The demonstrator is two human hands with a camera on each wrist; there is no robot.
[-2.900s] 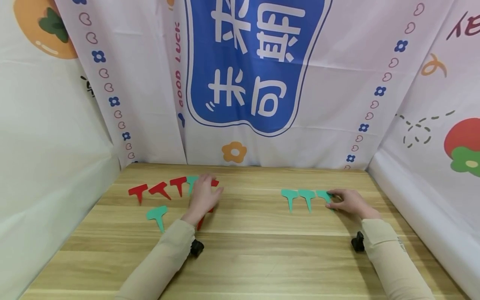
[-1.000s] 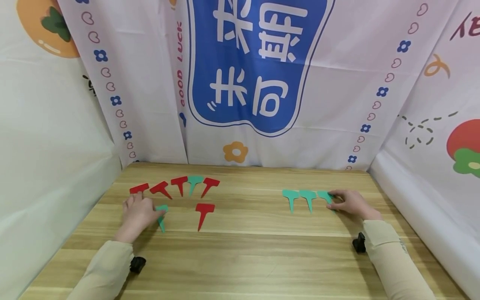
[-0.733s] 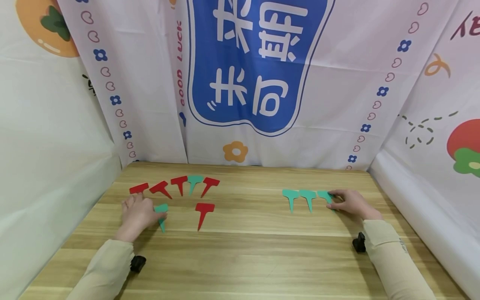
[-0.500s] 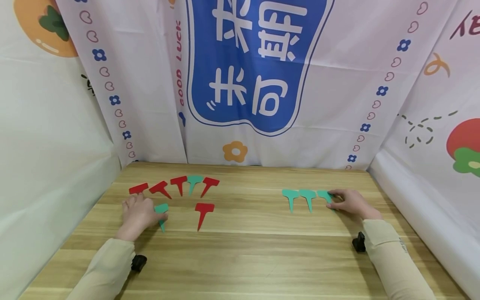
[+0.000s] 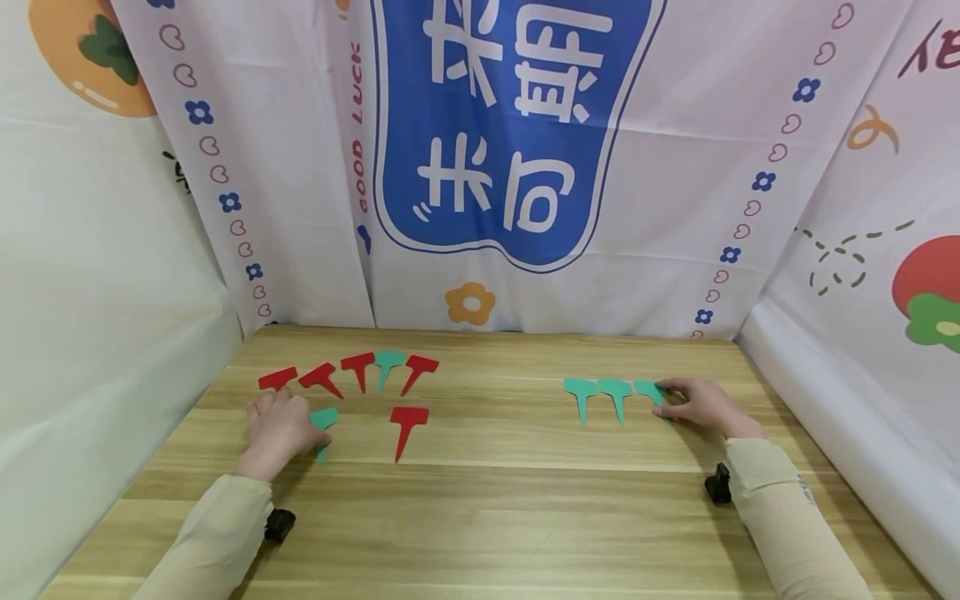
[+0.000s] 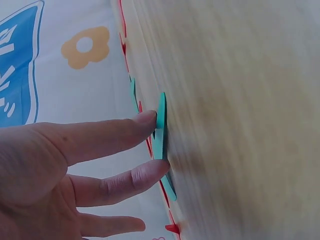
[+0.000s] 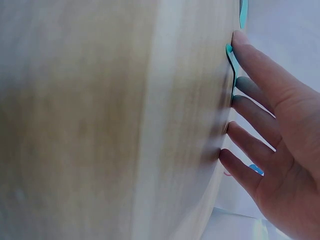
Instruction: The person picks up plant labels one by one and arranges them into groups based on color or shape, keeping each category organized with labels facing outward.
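T-shaped plant labels lie on the wooden table in red and green. My left hand (image 5: pixel 281 429) is over the left group, and its thumb and a finger pinch the edges of a green plant label (image 6: pixel 161 125), seen edge-on in the left wrist view. Part of that label is hidden by the hand in the head view. On the right, my right hand (image 5: pixel 705 406) has thumb and index finger on the end green plant label (image 5: pixel 648 390) of a row. Two more green labels, one being this label (image 5: pixel 615 390), lie just left of it.
Behind the left hand, a back row holds several red labels, among them a red label (image 5: pixel 358 363), and one green label (image 5: pixel 388 362). A single red label (image 5: pixel 408 421) lies nearer. Printed cloth (image 5: pixel 660 208) walls off the table's back and sides.
My left hand has moved left from the middle red labels to the nearer green one, which has since turned slightly. The right hand stays at the end of its row.
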